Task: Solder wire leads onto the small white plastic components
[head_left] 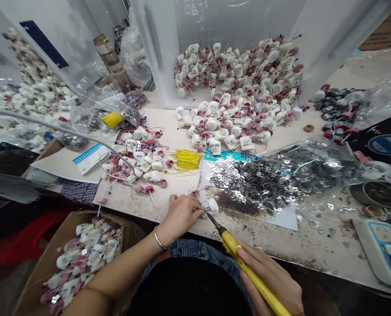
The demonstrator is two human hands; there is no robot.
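My left hand (184,215) is closed at the table's front edge, its fingertips pinched on the near side of a small round white plastic part (211,206). A pink piece with thin wire shows just behind those fingertips. In my right hand (271,276) is a yellow-handled soldering iron (230,243), pointing away and to the left. Its tip meets the white part beside my left fingertips; the exact contact spot is too small to make out. Beyond my hands lie a bundle of yellow wires (187,159) and a heap of small shiny metal pieces (226,175).
Dark metal pieces (264,182) spread rightward to a clear plastic bag (327,166). White and pink parts (235,118) pile up at the back, spilling from a bin. A cardboard box (34,281) of similar parts stands lower left. A power strip (376,245) lies at right.
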